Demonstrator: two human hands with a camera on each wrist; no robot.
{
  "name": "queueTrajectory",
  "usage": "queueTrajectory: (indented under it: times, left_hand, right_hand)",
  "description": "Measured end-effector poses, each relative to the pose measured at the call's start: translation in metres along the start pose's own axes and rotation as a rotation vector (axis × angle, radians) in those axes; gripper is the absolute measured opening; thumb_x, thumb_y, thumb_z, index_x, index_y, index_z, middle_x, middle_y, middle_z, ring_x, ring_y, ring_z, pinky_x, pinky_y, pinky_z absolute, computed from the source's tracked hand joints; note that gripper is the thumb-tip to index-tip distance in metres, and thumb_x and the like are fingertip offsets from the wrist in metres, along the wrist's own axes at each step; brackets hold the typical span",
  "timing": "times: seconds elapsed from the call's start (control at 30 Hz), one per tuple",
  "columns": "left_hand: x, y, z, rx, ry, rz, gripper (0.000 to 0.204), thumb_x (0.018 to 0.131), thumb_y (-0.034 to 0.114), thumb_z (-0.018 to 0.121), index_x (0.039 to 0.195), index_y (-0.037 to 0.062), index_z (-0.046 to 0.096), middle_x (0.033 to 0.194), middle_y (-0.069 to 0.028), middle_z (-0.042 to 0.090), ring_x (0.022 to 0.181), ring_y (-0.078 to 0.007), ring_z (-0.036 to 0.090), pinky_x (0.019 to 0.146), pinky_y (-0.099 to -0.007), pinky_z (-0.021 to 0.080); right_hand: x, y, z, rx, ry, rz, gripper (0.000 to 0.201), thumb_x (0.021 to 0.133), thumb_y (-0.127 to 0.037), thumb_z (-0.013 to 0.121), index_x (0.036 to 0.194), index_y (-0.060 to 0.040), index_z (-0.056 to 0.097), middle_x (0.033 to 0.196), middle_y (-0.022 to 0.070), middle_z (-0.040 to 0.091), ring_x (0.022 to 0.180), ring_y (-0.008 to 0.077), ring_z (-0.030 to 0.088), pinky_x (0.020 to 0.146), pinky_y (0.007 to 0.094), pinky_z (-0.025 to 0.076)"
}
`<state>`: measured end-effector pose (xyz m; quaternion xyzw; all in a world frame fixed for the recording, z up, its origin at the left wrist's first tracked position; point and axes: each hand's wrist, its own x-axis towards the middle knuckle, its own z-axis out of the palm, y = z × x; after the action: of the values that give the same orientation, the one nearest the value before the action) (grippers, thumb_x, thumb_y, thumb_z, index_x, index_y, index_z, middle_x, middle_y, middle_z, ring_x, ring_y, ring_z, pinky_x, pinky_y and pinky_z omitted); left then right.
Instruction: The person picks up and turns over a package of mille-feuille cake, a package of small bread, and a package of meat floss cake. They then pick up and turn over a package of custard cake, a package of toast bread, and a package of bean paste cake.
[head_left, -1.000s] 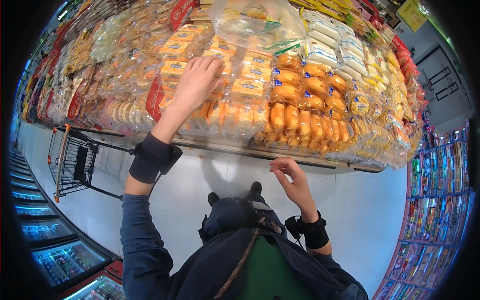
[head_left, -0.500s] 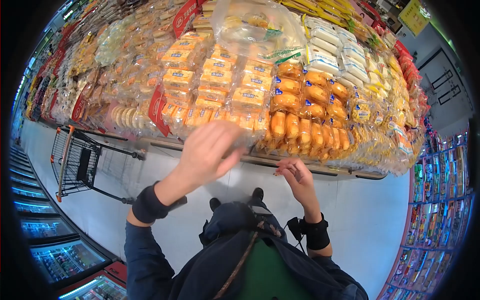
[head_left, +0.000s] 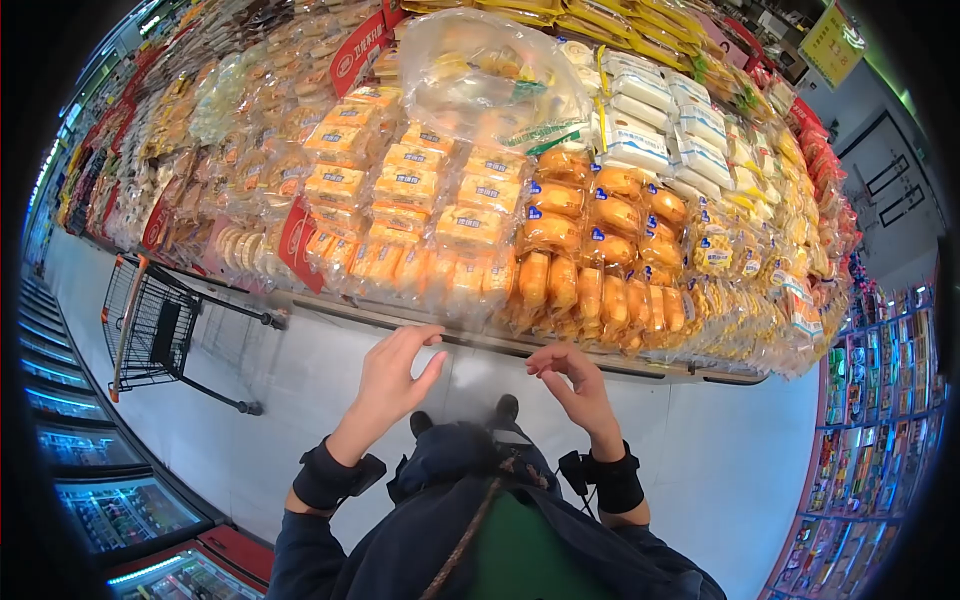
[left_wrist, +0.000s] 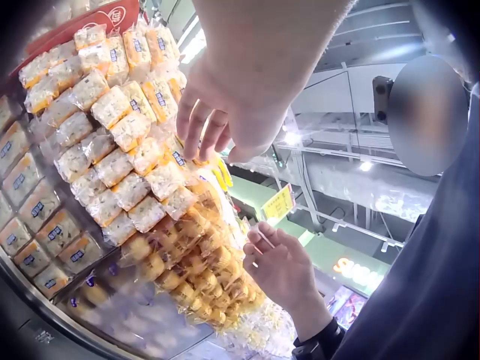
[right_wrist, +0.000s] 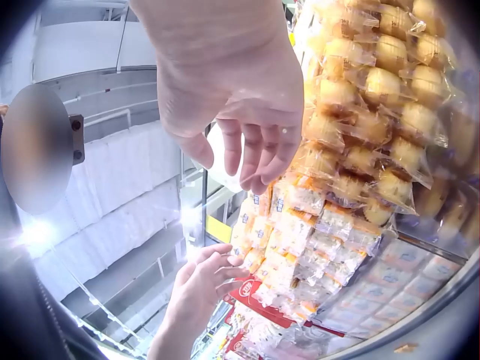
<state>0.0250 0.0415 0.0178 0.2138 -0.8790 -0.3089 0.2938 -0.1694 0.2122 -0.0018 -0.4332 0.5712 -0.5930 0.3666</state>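
Observation:
In the head view my left hand (head_left: 392,376) hangs just in front of the shelf edge, fingers loosely bent and holding nothing. To its right, at much the same height, my right hand (head_left: 575,388) is also loosely bent and holds nothing. The two hands are apart. Beyond them lie orange-and-white wrapped cakes (head_left: 470,226) and, to the right, wrapped golden buns (head_left: 552,232). The left wrist view shows the left hand (left_wrist: 244,97) above the packs, touching none. In the right wrist view the right hand (right_wrist: 236,112) hangs beside bagged buns (right_wrist: 382,86).
A large clear plastic bag (head_left: 490,80) lies on the packs behind the cakes. White packs (head_left: 640,115) stand right of it. A black shopping cart (head_left: 165,325) is at the left on the floor, with glass-topped freezers (head_left: 130,515) beyond. Stocked shelves (head_left: 860,430) line the right side.
My left hand has come back from over the orange-and-white cakes to in front of the shelf edge, beside my right hand. The right hand has shifted slightly left and down in view.

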Motion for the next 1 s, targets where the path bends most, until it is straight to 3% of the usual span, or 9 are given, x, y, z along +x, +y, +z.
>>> queueTrajectory:
  times: [0.2, 0.5, 0.6, 0.87, 1.0]
  left_hand:
    - [0.016, 0.013, 0.022, -0.075, -0.013, 0.009, 0.027, 0.074, 0.006, 0.065, 0.100, 0.0032, 0.057, 0.086, -0.0096, 0.062, 0.080, -0.0244, 0.061, 0.069, -0.0323, 0.048]
    - [0.031, 0.027, 0.059, -0.165, 0.044, -0.062, 0.026, 0.075, 0.003, 0.064, 0.100, 0.0025, 0.057, 0.083, -0.0087, 0.062, 0.076, -0.0218, 0.062, 0.068, -0.0298, 0.048]
    - [0.033, 0.031, 0.061, -0.189, 0.051, -0.080, 0.025, 0.075, 0.002, 0.063, 0.099, 0.0025, 0.058, 0.082, -0.0086, 0.062, 0.076, -0.0218, 0.062, 0.069, -0.0294, 0.048]
    - [0.056, 0.006, 0.035, -0.249, -0.016, -0.041, 0.024, 0.075, 0.001, 0.063, 0.098, 0.0021, 0.058, 0.082, -0.0087, 0.063, 0.076, -0.0216, 0.062, 0.068, -0.0293, 0.048]
    - [0.067, -0.006, 0.001, -0.233, 0.006, 0.026, 0.025, 0.074, 0.000, 0.063, 0.098, 0.0027, 0.058, 0.082, -0.0085, 0.063, 0.075, -0.0218, 0.062, 0.068, -0.0296, 0.048]
  right_hand:
    - [0.005, 0.007, -0.023, -0.018, 0.029, 0.009, 0.016, 0.083, -0.002, 0.052, 0.098, -0.0035, 0.057, 0.093, 0.0037, 0.060, 0.086, 0.0124, 0.057, 0.078, 0.0262, 0.043]
    - [0.008, 0.003, -0.061, -0.077, -0.132, -0.087, 0.014, 0.083, 0.000, 0.052, 0.097, -0.0001, 0.055, 0.093, 0.0082, 0.059, 0.086, 0.0166, 0.057, 0.079, 0.0294, 0.045]
    - [0.012, 0.002, -0.064, -0.052, -0.133, -0.051, 0.017, 0.081, 0.001, 0.053, 0.097, -0.0015, 0.059, 0.093, 0.0070, 0.060, 0.085, 0.0154, 0.058, 0.075, 0.0267, 0.044]
    - [0.043, -0.005, -0.044, -0.050, -0.111, -0.029, 0.016, 0.081, 0.000, 0.054, 0.097, -0.0015, 0.058, 0.093, 0.0076, 0.060, 0.085, 0.0155, 0.057, 0.077, 0.0265, 0.044]
    - [0.074, -0.046, -0.027, -0.154, -0.187, -0.097, 0.016, 0.081, 0.000, 0.055, 0.097, -0.0011, 0.058, 0.091, 0.0071, 0.060, 0.084, 0.0152, 0.056, 0.076, 0.0268, 0.046]
